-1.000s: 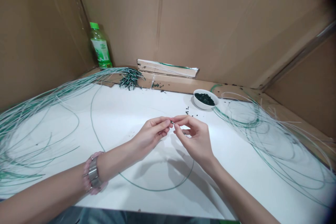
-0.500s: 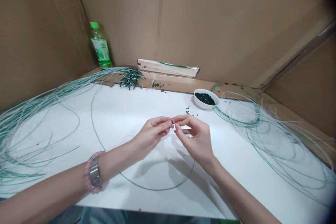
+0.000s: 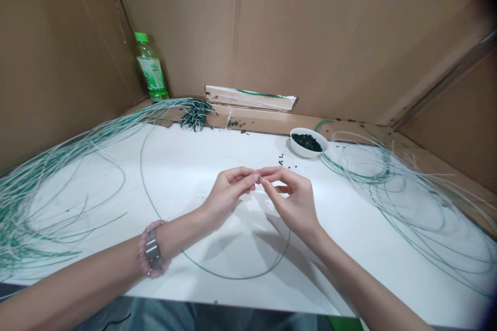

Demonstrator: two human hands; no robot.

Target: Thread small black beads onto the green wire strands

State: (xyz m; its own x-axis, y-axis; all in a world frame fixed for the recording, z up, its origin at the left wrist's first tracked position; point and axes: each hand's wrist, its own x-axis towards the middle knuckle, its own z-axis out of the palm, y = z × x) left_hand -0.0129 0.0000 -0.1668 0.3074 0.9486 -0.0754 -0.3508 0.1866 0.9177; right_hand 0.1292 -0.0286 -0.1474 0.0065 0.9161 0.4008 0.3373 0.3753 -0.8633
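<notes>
Through the head camera I have both bare hands out over a white table (image 3: 182,165), close together near the middle of the frame. The left hand (image 3: 227,199), with a pink beaded bracelet (image 3: 153,248) and a silver band on its wrist, and the right hand (image 3: 293,201) meet at the fingertips. Each thumb is pressed against its index finger, and both pinches close on a small silvery tip (image 3: 259,178), the task's thing, right between the hands; it's too small for me to make out its exact shape or which hand bears it more. The remaining fingers curl loosely inward, not spread. A green-and-white wire loop (image 3: 217,274) sweeps across the table below the hands, and I can't tell whether it joins the tip. To the left, a large bundle of thin green-and-white wires (image 3: 46,186) fans over the table and gathers at a bunch of dark-tipped wire ends (image 3: 196,116) near the back edge. A looser coil of the same wire (image 3: 407,207) lies to the right. Just beyond the right hand sits a white bowl of dark pellets (image 3: 301,154), with a few loose pellets (image 3: 285,160) beside it. A green-capped plastic bottle (image 3: 150,67) stands in the back corner against a cardboard wall (image 3: 310,36).
</notes>
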